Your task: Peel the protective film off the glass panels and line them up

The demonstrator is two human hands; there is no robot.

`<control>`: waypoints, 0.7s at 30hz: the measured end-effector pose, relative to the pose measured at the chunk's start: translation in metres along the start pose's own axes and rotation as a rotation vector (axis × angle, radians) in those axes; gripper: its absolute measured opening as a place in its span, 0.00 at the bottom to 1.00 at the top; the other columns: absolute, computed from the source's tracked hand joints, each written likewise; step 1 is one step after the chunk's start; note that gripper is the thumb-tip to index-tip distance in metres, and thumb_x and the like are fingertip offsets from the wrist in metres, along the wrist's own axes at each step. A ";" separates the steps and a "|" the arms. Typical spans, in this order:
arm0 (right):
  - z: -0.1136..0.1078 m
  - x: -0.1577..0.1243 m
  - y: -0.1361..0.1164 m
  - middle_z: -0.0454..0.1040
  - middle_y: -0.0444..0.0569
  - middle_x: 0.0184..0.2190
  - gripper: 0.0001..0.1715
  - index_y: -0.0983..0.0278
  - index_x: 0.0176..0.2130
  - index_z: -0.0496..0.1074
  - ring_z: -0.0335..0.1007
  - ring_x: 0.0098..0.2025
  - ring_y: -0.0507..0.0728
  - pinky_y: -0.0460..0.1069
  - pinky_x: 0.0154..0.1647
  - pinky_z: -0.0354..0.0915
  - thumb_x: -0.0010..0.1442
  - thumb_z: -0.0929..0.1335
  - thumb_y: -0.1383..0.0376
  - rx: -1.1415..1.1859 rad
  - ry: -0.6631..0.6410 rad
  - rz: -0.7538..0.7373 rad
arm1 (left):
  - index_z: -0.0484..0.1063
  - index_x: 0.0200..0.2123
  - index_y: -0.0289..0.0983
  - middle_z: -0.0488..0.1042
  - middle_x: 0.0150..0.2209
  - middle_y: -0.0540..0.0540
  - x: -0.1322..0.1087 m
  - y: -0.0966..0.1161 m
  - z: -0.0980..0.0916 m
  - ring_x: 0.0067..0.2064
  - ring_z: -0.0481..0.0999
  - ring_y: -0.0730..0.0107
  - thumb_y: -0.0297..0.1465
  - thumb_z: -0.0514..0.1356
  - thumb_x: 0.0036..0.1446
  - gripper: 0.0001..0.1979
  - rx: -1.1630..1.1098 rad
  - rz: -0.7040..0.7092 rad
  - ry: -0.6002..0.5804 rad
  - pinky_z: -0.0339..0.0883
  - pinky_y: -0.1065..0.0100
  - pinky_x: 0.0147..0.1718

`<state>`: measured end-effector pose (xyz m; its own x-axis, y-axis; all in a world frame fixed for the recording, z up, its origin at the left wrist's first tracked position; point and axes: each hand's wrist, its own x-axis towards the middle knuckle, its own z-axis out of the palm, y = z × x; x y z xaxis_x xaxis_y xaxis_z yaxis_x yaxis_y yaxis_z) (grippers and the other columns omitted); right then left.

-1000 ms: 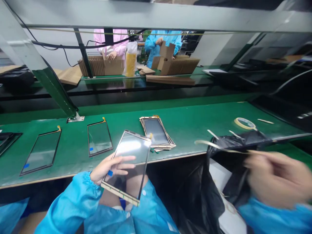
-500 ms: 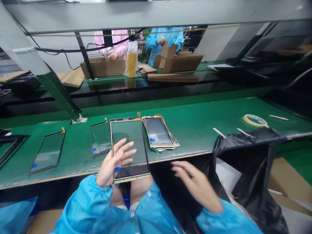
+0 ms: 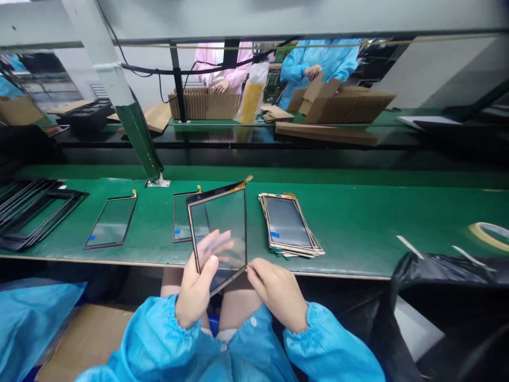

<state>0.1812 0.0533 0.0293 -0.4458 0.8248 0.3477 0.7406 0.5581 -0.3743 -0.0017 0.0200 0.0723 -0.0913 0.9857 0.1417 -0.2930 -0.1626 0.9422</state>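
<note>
Glass panel [image 3: 218, 233] | left hand [image 3: 198, 286] grips its edge | right hand [image 3: 278, 289] pinches its lower corner | black bag [image 3: 445, 302], contents unseen

A thin, clear glass panel [image 3: 218, 233] with a narrow dark border is held up above the near edge of a green bench [image 3: 358, 223], tilted on end with its far top corner highest. A small orange tab sticks out from that top corner. The left hand [image 3: 196, 289] grips its lower left edge, thumb on the front, fingers showing through the glass from behind. The right hand [image 3: 278, 289] pinches its bottom right corner. The bench shows through the panel.
</note>
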 end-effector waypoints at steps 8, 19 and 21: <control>0.008 0.016 -0.010 0.61 0.42 0.18 0.17 0.62 0.22 0.59 0.56 0.21 0.51 0.49 0.27 0.47 0.62 0.59 0.70 -0.124 0.260 0.047 | 0.66 0.59 0.48 0.68 0.61 0.47 0.000 -0.034 0.031 0.63 0.65 0.64 0.33 0.51 0.68 0.18 0.071 0.163 0.113 0.59 0.61 0.63; -0.068 0.036 -0.007 0.65 0.43 0.24 0.14 0.61 0.22 0.66 0.57 0.23 0.50 0.46 0.22 0.53 0.56 0.70 0.62 1.358 0.254 0.158 | 0.64 0.59 0.39 0.71 0.58 0.35 0.018 -0.047 0.019 0.55 0.74 0.50 0.57 0.52 0.58 0.35 -0.416 -0.373 -0.099 0.73 0.59 0.43; -0.085 0.034 0.023 0.67 0.47 0.31 0.17 0.62 0.22 0.62 0.54 0.23 0.49 0.47 0.19 0.48 0.56 0.68 0.59 1.280 0.355 0.276 | 0.66 0.57 0.38 0.72 0.57 0.33 0.014 -0.054 0.024 0.54 0.75 0.49 0.60 0.50 0.56 0.38 -0.472 -0.454 -0.175 0.73 0.60 0.41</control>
<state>0.2261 0.0865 0.1049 -0.0634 0.9635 0.2603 -0.2857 0.2324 -0.9297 0.0358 0.0433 0.0311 0.2826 0.9471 -0.1521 -0.6536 0.3062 0.6922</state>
